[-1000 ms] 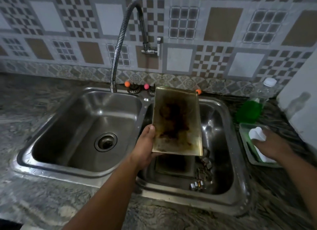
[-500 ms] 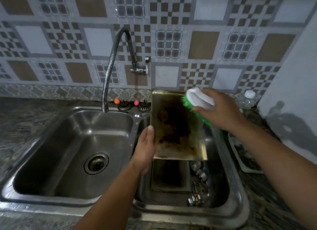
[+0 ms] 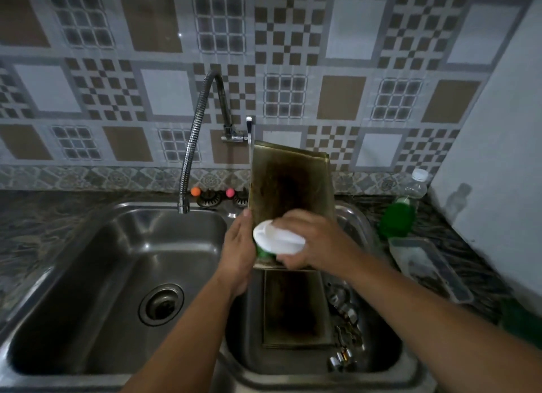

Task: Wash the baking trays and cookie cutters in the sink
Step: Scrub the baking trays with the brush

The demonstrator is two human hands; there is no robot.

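Baking tray, brassy with a dark burnt patch down its middle, stands nearly upright over the right basin of the double sink, its top edge tilted back toward the tiled wall and close under the tap handle. The left hand holds it by the lower left edge, thumb lying along the rim and fingers hidden behind the tray. The right hand has its fingers wrapped over a white-topped scrub brush with green bristles, which presses against the lower part of the tray's face; the hand is blurred.

Below, a second tray lies flat on the floor of the right basin, and a cluster of metal cookie cutters sits just beside its right edge, filling the strip between that tray and the basin wall. The left basin holds only its drain, with the flexible spout hanging over its back rim.

On the desk to the right of the sink stand a bottle with green liquid and, nearer, a shallow clear container, both near the basin's right rim. A pale wall closes off that side.
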